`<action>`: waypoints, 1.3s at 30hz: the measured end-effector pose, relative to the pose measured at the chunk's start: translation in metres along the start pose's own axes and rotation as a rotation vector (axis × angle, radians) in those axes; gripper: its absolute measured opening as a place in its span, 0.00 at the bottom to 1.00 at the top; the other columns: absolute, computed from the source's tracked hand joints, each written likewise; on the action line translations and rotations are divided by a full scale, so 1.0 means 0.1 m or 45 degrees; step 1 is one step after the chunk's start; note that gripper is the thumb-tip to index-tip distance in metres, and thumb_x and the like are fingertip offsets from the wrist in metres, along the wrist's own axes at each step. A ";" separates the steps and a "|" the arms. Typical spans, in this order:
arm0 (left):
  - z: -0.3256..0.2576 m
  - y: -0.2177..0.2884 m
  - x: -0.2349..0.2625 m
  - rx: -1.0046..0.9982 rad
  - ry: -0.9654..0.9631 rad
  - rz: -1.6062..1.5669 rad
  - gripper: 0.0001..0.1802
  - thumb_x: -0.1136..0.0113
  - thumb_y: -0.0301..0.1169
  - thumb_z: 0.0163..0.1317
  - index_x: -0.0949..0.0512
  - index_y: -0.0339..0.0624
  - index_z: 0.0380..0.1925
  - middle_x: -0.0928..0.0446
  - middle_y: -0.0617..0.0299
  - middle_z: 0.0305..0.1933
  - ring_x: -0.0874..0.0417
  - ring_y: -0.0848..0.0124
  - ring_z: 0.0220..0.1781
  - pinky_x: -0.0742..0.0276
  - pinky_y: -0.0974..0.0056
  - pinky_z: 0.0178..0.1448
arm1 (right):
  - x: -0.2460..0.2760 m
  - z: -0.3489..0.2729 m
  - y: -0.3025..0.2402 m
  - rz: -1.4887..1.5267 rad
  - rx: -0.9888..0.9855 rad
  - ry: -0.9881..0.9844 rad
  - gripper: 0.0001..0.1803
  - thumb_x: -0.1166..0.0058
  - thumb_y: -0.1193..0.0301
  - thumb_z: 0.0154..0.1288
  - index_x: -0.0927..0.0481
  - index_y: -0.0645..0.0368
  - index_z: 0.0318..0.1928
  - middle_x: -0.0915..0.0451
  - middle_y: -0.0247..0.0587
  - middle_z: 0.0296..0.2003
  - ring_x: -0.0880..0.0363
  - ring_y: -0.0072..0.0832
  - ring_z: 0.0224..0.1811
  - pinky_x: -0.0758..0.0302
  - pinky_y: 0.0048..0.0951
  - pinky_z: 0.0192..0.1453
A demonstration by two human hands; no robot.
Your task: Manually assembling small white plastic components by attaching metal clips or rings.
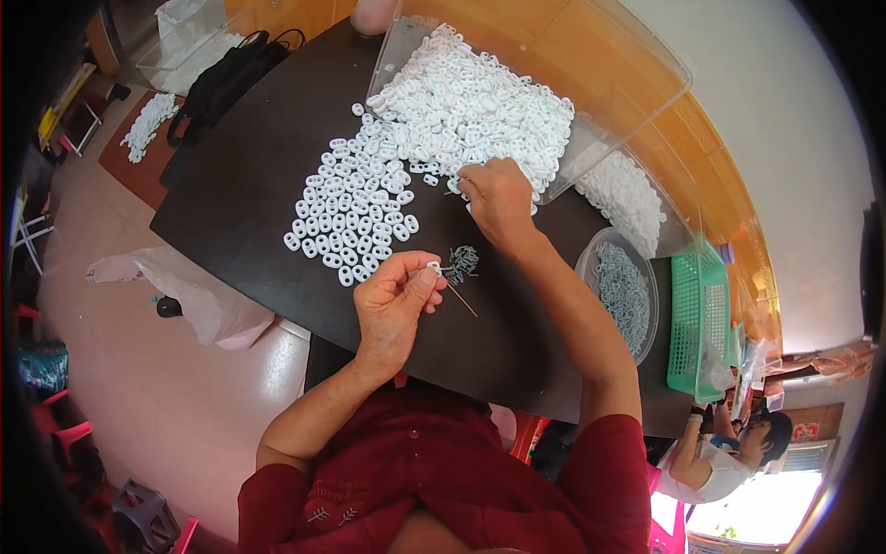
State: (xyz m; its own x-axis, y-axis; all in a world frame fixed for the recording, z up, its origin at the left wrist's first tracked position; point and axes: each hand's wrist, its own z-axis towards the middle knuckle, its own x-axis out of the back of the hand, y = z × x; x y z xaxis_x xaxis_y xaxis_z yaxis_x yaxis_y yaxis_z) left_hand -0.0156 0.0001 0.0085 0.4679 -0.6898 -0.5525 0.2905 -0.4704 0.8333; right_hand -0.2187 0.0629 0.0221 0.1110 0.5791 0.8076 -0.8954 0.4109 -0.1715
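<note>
My left hand (392,305) pinches a small white oval piece with two holes (433,267) between thumb and fingers. Beside its fingertips lies a little heap of grey screw-like metal bits (463,262), and a thin brass-coloured rod (463,301) slants down from the fingers; whether they hold it I cannot tell. My right hand (501,205) is closed, fingertips bent down at the near edge of a big mound of white pieces (480,102). What it grips, if anything, is hidden. Left of it, many matching white two-hole pieces (355,208) lie spread in one layer.
A clear plastic bin (637,92) lies behind the mound. To the right are a round tub (654,305) of grey metal bits and a green basket (683,323). The dark table (240,157) curves along the left. Another person (715,457) sits at lower right.
</note>
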 end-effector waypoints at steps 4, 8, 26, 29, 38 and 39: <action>0.00 0.01 0.00 0.010 0.017 -0.010 0.10 0.43 0.27 0.64 0.23 0.32 0.42 0.21 0.58 0.31 0.23 0.78 0.28 0.27 0.74 0.32 | -0.11 0.01 0.00 -0.150 0.114 -0.105 0.04 0.38 0.73 0.49 0.19 0.55 0.27 0.27 0.41 0.23 0.29 0.41 0.31 0.31 0.39 0.33; 0.00 0.03 0.01 0.018 0.018 -0.019 0.10 0.43 0.27 0.64 0.23 0.32 0.42 0.21 0.59 0.31 0.24 0.79 0.28 0.27 0.74 0.32 | -0.08 0.02 -0.07 -0.119 0.162 -0.151 0.04 0.38 0.74 0.48 0.19 0.55 0.28 0.27 0.40 0.25 0.29 0.40 0.31 0.31 0.39 0.33; 0.00 0.03 0.01 0.019 0.018 -0.022 0.10 0.43 0.26 0.64 0.23 0.32 0.43 0.21 0.59 0.31 0.24 0.79 0.28 0.28 0.75 0.32 | 0.04 -0.03 -0.21 0.076 0.064 -0.215 0.08 0.39 0.74 0.52 0.27 0.60 0.30 0.24 0.44 0.26 0.27 0.43 0.31 0.30 0.41 0.34; -0.01 0.03 0.02 0.019 0.022 -0.011 0.10 0.43 0.26 0.64 0.23 0.32 0.42 0.21 0.59 0.32 0.24 0.79 0.28 0.28 0.75 0.33 | 0.16 -0.06 -0.28 0.179 -0.029 -0.200 0.08 0.40 0.73 0.54 0.26 0.61 0.30 0.24 0.44 0.25 0.26 0.38 0.27 0.29 0.37 0.31; 0.02 0.07 -0.02 -0.050 0.068 -0.052 0.07 0.45 0.26 0.65 0.24 0.32 0.39 0.20 0.56 0.37 0.21 0.76 0.34 0.26 0.73 0.36 | 0.63 -0.42 -0.71 0.663 -0.259 -0.286 0.09 0.37 0.77 0.54 0.22 0.61 0.36 0.25 0.35 0.28 0.27 0.21 0.28 0.29 0.22 0.32; 0.01 0.07 -0.03 -0.049 0.064 -0.080 0.07 0.45 0.26 0.65 0.24 0.32 0.39 0.20 0.56 0.37 0.20 0.75 0.35 0.26 0.73 0.37 | 0.65 -0.46 -0.72 0.664 -0.253 -0.323 0.09 0.38 0.79 0.54 0.22 0.61 0.37 0.24 0.36 0.31 0.26 0.21 0.30 0.28 0.22 0.34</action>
State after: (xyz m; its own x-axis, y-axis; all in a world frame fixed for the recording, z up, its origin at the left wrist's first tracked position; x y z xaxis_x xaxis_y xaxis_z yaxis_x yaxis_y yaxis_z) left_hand -0.0158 -0.0022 0.0158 0.4887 -0.6304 -0.6031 0.3525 -0.4896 0.7975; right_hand -0.1273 0.1028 0.0609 -0.4484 0.5635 0.6938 -0.7038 0.2559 -0.6627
